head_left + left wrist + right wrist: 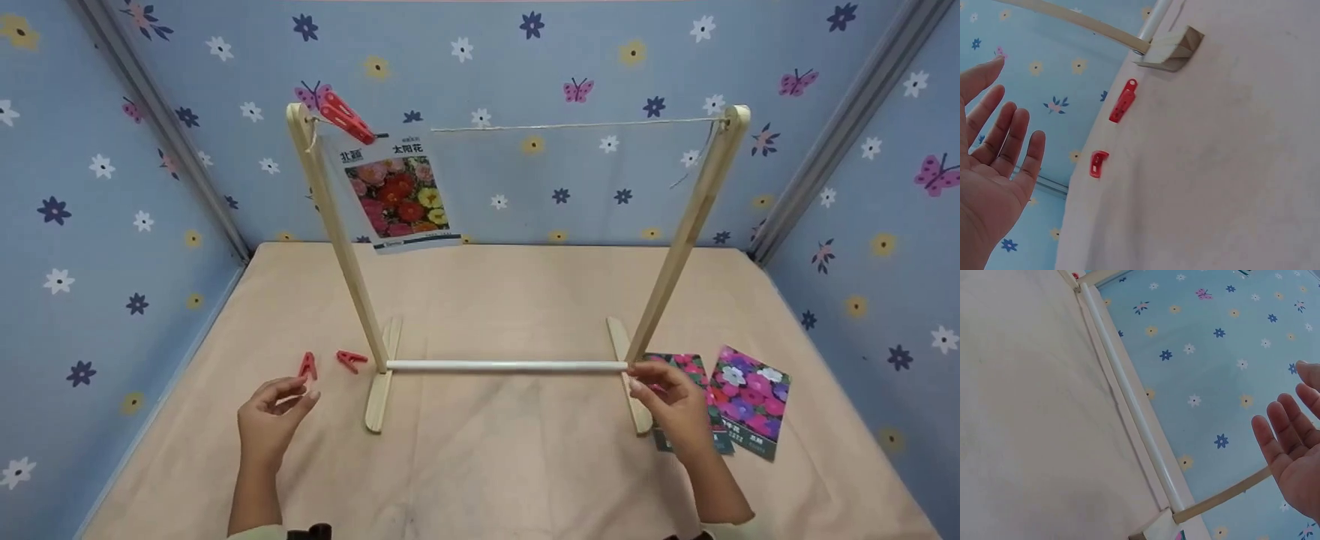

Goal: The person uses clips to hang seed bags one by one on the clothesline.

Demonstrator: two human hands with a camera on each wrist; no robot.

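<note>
So both hands are empty here. The left hand (271, 420) hovers over the bench (510, 465) at about 7 o'clock in the head view, fingers loosely bent, grip apart and holding nothing. In the left wrist view the palm (994, 185) is spread wide with the fingers straight. Nearest to it are two red pegs lying on the bench: one peg (307, 365) just past the fingertips at 12 o'clock from the hand, and a second peg (350, 360) right beside that at 3 o'clock, close to the rack's left foot (381, 382).

The right hand (675, 412) sits at about 5 o'clock, by the right end of the white bar (506, 366) where it meets the right post (686, 232). Its grip is apart too, and the right wrist view shows an open palm (1297, 455) with nothing in it. Can't tell if the fingertips actually touch the bar. It partly covers a seed packet (686, 375), with another packet (750, 401) beside it at 3 o'clock.

Up at 11 o'clock, a third peg (346, 118) pins a flower packet (396, 193) to the string (577, 126) strung between the two post tops.
</note>
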